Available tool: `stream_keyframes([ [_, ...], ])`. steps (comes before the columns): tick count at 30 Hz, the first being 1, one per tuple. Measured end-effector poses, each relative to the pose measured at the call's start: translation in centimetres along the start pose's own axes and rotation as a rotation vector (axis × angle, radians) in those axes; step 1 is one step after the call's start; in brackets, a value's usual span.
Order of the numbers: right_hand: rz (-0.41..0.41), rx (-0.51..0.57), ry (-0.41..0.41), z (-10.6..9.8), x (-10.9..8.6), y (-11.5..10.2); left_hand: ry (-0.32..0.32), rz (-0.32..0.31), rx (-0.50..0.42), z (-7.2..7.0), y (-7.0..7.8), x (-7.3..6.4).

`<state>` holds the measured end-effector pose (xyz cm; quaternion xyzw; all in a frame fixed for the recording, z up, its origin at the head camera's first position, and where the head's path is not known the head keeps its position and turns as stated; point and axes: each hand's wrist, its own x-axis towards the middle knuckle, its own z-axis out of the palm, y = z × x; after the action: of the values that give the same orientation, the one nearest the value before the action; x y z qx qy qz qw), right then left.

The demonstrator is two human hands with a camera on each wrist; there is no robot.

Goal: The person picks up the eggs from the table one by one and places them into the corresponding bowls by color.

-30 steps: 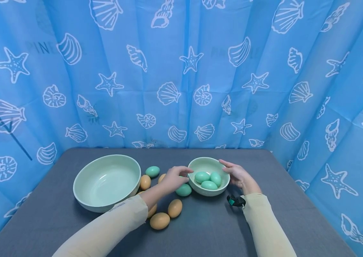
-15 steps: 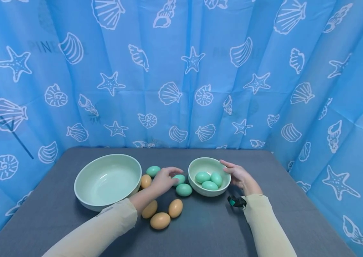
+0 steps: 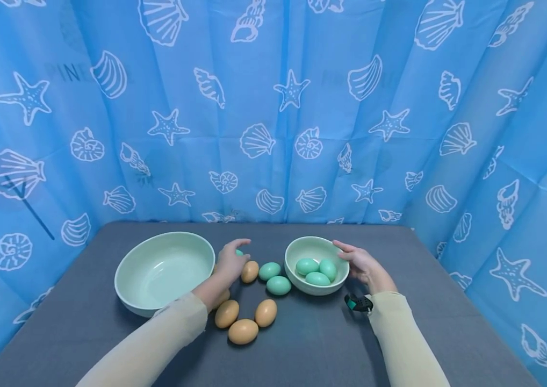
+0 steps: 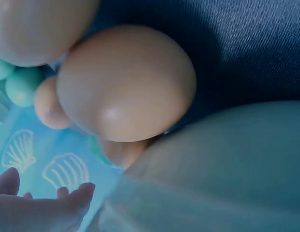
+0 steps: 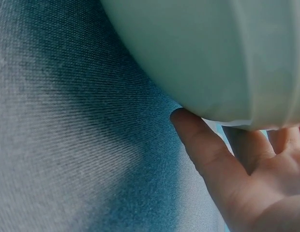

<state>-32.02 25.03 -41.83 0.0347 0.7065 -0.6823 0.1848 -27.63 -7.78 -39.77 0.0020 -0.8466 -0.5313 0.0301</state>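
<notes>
My left hand [image 3: 227, 264] reaches over a green egg [image 3: 239, 252] beside the big pale green bowl [image 3: 159, 274]. In the left wrist view its fingers are spread and hold nothing; that green egg [image 4: 93, 149] shows apart from them, mostly hidden behind brown eggs. My right hand [image 3: 361, 264] holds the small pale green bowl [image 3: 316, 291] at its right side, thumb at the rim and fingers along the outer wall. Three green eggs [image 3: 317, 278] lie inside. In the right wrist view, the fingers [image 5: 203, 145] touch the bowl's wall [image 5: 188, 58].
Two green eggs [image 3: 279, 285] lie just left of the small bowl. Several brown eggs [image 3: 243, 331] are scattered between the bowls, some partly hidden by my left arm. A grey cloth [image 3: 351, 355] covers the table; a blue shell-patterned curtain [image 3: 273, 107] hangs behind.
My left hand has moved left from beside the small bowl, passing over a green egg, to the farther green egg near the big bowl. My right hand stays on the small bowl.
</notes>
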Motion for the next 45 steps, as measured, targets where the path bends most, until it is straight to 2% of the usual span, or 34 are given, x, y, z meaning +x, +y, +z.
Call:
stream_keyframes([
  [8,0.003,-0.006,0.001,-0.2,-0.2,0.1,-0.006,-0.053,0.080,0.2,-0.9,1.8],
  [13,0.004,0.002,0.006,-0.3,-0.2,0.2,-0.005,-0.027,0.177,0.5,-1.6,2.4],
  [20,-0.004,0.004,0.003,-0.4,-0.2,0.3,-0.062,-0.024,0.355,0.7,-2.1,2.7],
  [27,-0.012,-0.011,0.001,-0.6,-0.2,0.5,-0.136,-0.087,0.465,1.1,-1.9,3.2],
  [32,-0.016,-0.008,-0.005,-0.6,0.0,0.4,-0.128,-0.108,0.554,1.4,-1.7,3.3],
  [39,-0.016,-0.008,-0.009,-0.5,0.2,0.6,-0.091,-0.118,0.551,1.7,-2.2,3.4],
  [45,-0.019,-0.011,-0.009,-0.3,0.0,0.4,-0.107,-0.094,0.506,1.5,-2.3,3.7],
])
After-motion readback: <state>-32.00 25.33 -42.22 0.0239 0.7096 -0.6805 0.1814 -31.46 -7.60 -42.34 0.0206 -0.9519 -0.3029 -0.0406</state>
